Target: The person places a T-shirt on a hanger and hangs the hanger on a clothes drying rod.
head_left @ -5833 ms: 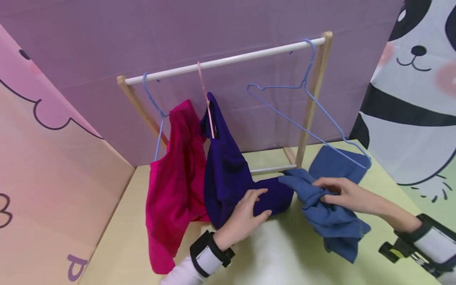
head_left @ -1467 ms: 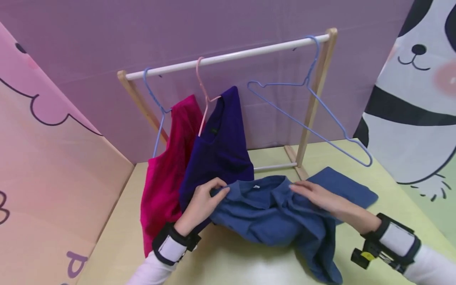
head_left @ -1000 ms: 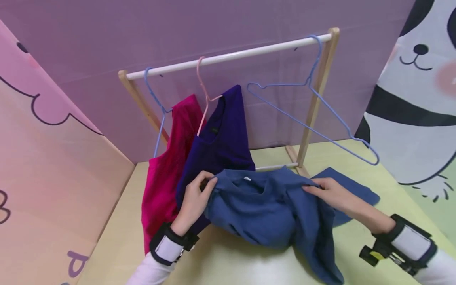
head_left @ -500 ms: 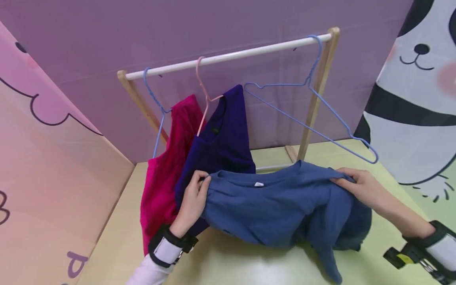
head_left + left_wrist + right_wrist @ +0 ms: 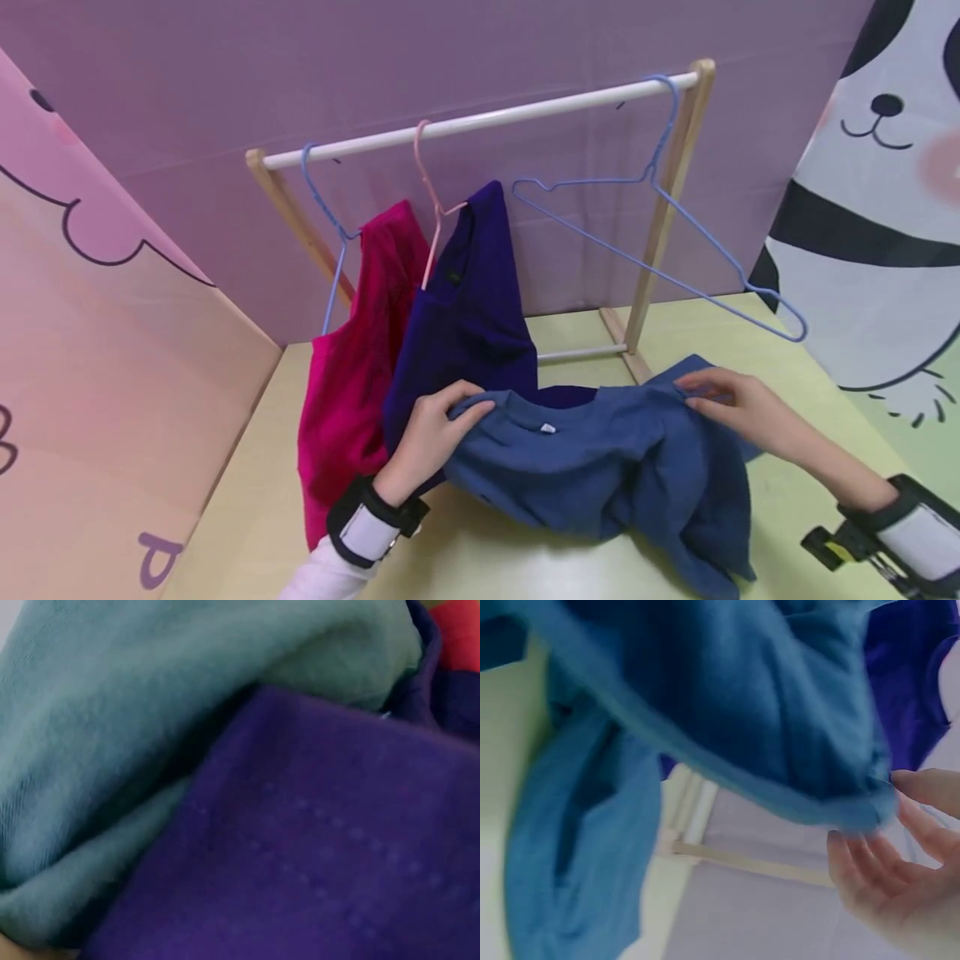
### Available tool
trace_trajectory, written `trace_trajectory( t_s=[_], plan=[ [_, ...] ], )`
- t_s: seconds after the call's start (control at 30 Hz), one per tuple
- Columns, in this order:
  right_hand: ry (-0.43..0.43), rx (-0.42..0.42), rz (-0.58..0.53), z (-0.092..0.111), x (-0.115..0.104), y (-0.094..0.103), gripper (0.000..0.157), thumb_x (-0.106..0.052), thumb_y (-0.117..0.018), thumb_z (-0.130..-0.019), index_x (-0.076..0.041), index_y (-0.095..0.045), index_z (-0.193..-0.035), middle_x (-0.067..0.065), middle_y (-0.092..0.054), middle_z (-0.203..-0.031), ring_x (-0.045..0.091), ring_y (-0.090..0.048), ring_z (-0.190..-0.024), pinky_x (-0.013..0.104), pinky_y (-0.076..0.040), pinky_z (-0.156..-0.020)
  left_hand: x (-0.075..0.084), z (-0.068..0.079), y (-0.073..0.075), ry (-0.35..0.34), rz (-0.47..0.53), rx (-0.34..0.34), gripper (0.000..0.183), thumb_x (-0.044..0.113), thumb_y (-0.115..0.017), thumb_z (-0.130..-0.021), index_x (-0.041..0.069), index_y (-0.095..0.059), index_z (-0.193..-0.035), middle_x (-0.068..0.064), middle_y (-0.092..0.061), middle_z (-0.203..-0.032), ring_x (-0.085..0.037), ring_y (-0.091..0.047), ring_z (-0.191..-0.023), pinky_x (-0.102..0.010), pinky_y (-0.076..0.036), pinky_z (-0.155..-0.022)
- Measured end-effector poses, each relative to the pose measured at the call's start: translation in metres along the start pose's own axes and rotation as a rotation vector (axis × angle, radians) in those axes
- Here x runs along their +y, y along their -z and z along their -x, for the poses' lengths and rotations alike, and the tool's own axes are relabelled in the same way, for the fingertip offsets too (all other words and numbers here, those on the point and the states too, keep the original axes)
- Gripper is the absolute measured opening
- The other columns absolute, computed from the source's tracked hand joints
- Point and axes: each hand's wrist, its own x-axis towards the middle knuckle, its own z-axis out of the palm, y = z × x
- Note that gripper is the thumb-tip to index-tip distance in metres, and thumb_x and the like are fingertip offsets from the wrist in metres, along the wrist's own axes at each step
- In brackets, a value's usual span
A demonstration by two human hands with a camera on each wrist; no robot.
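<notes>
A blue shirt (image 5: 592, 475) with a small white neck tag is spread between both hands above the table. My left hand (image 5: 427, 437) pinches it at one shoulder near the collar, in front of the navy garment (image 5: 468, 317). At the other shoulder, my right hand (image 5: 742, 408) pinches the cloth between thumb and fingers. In the right wrist view, the right hand (image 5: 896, 877) holds the edge of the shirt (image 5: 780, 720), and a sleeve hangs down. Cloth fills the left wrist view: the shirt (image 5: 135, 697) beside the navy garment (image 5: 337, 832), with the left hand mostly hidden.
A wooden rack with a white rail (image 5: 525, 112) stands behind on the pale yellow table (image 5: 247, 483). On it hang a bare blue hanger (image 5: 592, 179), a pink hanger (image 5: 427, 179) with the navy garment, and another blue hanger (image 5: 322, 200) with a magenta garment (image 5: 348, 392).
Earlier the right hand held the shirt bunched while the left was at the navy garment. Both hands then spread the shirt. In the last half second its collar sank and the hands drew slightly together.
</notes>
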Motion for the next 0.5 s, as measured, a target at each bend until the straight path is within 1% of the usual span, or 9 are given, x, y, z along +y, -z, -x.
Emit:
trace_trajectory(
  t_s=[0.03, 0.1, 0.2, 0.23, 0.27, 0.33, 0.4, 0.43, 0.5],
  plan=[
    [0.025, 0.033, -0.004, -0.002, -0.004, 0.001, 0.022, 0.004, -0.059, -0.080, 0.006, -0.060, -0.102, 0.012, -0.061, -0.097, -0.009, -0.052, -0.079, 0.015, -0.047, -0.064, 0.000, -0.001, 0.000, -0.026, 0.000, -0.004, 0.006, 0.013, -0.066, -0.079, 0.010, -0.065, -0.084, 0.003, -0.065, -0.079, -0.004, -0.058, -0.073, -0.021, -0.047, -0.068],
    [0.075, 0.115, -0.014, -0.007, -0.013, 0.007, 0.022, 0.004, -0.058, -0.081, 0.005, -0.059, -0.103, -0.001, -0.060, -0.100, -0.011, -0.051, -0.082, 0.010, -0.044, -0.066, 0.002, -0.002, 0.000, -0.076, 0.003, -0.010, 0.006, 0.012, -0.065, -0.080, 0.009, -0.065, -0.086, 0.001, -0.066, -0.081, -0.005, -0.059, -0.076, -0.021, -0.047, -0.070],
    [0.156, 0.283, 0.032, -0.022, -0.032, 0.022, 0.021, 0.004, -0.057, -0.082, 0.004, -0.060, -0.102, -0.021, -0.052, -0.099, -0.014, -0.047, -0.083, 0.004, -0.039, -0.068, 0.003, -0.002, 0.001, -0.127, 0.010, -0.012, 0.007, 0.011, -0.065, -0.080, 0.009, -0.066, -0.087, 0.001, -0.066, -0.083, -0.007, -0.060, -0.077, -0.020, -0.047, -0.071],
    [0.187, 0.342, 0.040, -0.028, -0.038, 0.029, 0.021, 0.006, -0.056, -0.081, 0.005, -0.060, -0.102, -0.025, -0.050, -0.098, -0.013, -0.047, -0.084, 0.004, -0.039, -0.069, 0.003, -0.003, 0.001, -0.135, 0.012, -0.015, 0.007, 0.011, -0.065, -0.080, 0.009, -0.066, -0.087, 0.001, -0.066, -0.083, -0.007, -0.060, -0.077, -0.020, -0.047, -0.071],
    [0.198, 0.397, 0.053, -0.034, -0.045, 0.037, 0.021, 0.007, -0.056, -0.081, 0.005, -0.060, -0.102, -0.027, -0.048, -0.098, -0.013, -0.046, -0.084, 0.003, -0.037, -0.069, 0.004, -0.002, 0.001, -0.142, 0.011, -0.017, 0.008, 0.011, -0.065, -0.079, 0.009, -0.066, -0.087, 0.001, -0.067, -0.083, -0.007, -0.061, -0.077, -0.020, -0.047, -0.071],
    [0.195, 0.489, 0.084, -0.046, -0.056, 0.051, 0.021, 0.006, -0.055, -0.082, 0.005, -0.060, -0.103, -0.025, -0.048, -0.097, -0.013, -0.045, -0.084, 0.004, -0.035, -0.071, 0.004, -0.002, 0.001, -0.150, 0.012, -0.021, 0.008, 0.010, -0.065, -0.079, 0.009, -0.067, -0.087, 0.000, -0.067, -0.083, -0.008, -0.061, -0.077, -0.019, -0.047, -0.071],
    [0.139, 0.527, 0.100, -0.057, -0.063, 0.065, 0.024, 0.002, -0.054, -0.084, 0.004, -0.058, -0.107, -0.013, -0.053, -0.099, -0.013, -0.044, -0.085, 0.005, -0.033, -0.071, 0.005, -0.001, 0.001, -0.154, 0.014, -0.025, 0.009, 0.008, -0.066, -0.078, 0.007, -0.067, -0.086, -0.002, -0.067, -0.083, -0.011, -0.062, -0.077, -0.019, -0.047, -0.071],
    [0.095, 0.522, 0.103, -0.063, -0.064, 0.070, 0.027, -0.002, -0.053, -0.085, 0.003, -0.056, -0.111, -0.006, -0.054, -0.102, -0.007, -0.046, -0.087, 0.006, -0.033, -0.071, 0.006, -0.001, 0.001, -0.156, 0.014, -0.025, 0.009, 0.006, -0.066, -0.077, 0.006, -0.067, -0.086, -0.003, -0.067, -0.082, -0.012, -0.062, -0.076, -0.020, -0.047, -0.071],
    [-0.008, 0.462, 0.114, -0.072, -0.064, 0.077, 0.034, -0.011, -0.053, -0.087, 0.002, -0.050, -0.119, 0.010, -0.054, -0.108, 0.006, -0.050, -0.093, 0.010, -0.032, -0.069, 0.010, 0.000, 0.002, -0.158, 0.015, -0.021, 0.010, 0.002, -0.066, -0.076, 0.004, -0.066, -0.085, -0.005, -0.067, -0.081, -0.015, -0.062, -0.076, -0.021, -0.048, -0.070]
  ],
)
